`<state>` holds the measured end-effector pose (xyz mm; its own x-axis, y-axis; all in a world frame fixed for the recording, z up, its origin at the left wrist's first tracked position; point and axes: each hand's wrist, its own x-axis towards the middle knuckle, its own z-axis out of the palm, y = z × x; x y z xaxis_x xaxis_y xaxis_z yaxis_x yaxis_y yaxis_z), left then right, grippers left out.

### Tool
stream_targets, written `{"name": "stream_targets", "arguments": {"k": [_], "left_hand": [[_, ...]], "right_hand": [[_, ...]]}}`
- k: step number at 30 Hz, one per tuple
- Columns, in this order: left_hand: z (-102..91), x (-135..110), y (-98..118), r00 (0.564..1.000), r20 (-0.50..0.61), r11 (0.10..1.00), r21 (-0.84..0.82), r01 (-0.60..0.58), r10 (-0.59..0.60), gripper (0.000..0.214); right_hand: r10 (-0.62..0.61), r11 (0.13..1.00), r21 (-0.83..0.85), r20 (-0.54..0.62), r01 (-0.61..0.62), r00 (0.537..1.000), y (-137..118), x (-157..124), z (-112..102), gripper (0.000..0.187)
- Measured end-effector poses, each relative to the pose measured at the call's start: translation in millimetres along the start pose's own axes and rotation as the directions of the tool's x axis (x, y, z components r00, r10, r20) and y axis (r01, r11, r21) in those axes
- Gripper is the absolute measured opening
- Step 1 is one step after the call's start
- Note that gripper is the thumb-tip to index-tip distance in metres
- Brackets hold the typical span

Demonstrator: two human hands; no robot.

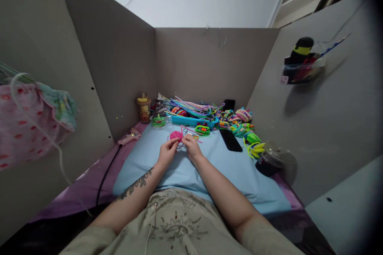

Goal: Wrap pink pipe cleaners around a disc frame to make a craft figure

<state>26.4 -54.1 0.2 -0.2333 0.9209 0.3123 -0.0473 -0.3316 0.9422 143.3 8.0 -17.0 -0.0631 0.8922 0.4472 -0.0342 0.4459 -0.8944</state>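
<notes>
My left hand point(168, 151) and my right hand point(191, 146) meet over the light blue mat point(227, 167), fingers pinched together. Between them is a small pink pipe-cleaner piece point(176, 135), round and fuzzy, with thin pink stems sticking out. The left hand's fingertips grip its lower edge; the right hand's fingertips pinch a stem beside it. A tattoo runs along my left forearm.
Behind the hands are a blue tray point(191, 120) heaped with coloured pipe cleaners, several finished coloured pieces point(239, 121), a black phone point(231, 140), a small jar point(144, 108), a pink glue gun point(129, 137) with black cord, a dark cup point(267, 161). Grey partition walls enclose the desk.
</notes>
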Motion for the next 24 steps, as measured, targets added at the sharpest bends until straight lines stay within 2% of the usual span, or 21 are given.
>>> {"name": "stream_targets", "arguments": {"k": [13,17,24], "left_hand": [[-8.6,6,-10,0.994,-0.097,0.998,-0.045,0.042,-0.047,0.036],[-7.7,5,-9,0.995,-0.067,0.997,-0.042,0.066,-0.068,0.033],[-3.9,4,-8,0.997,0.031,0.997,-0.028,0.077,-0.076,0.024]], "right_hand": [[-0.026,0.999,-0.047,-0.005,0.026,1.000,-4,-1,-1,0.023],[0.031,0.999,0.009,-0.039,-0.031,0.999,-5,3,-6,0.027],[0.156,0.980,0.120,0.043,-0.161,0.987,-7,7,-10,0.028]]}}
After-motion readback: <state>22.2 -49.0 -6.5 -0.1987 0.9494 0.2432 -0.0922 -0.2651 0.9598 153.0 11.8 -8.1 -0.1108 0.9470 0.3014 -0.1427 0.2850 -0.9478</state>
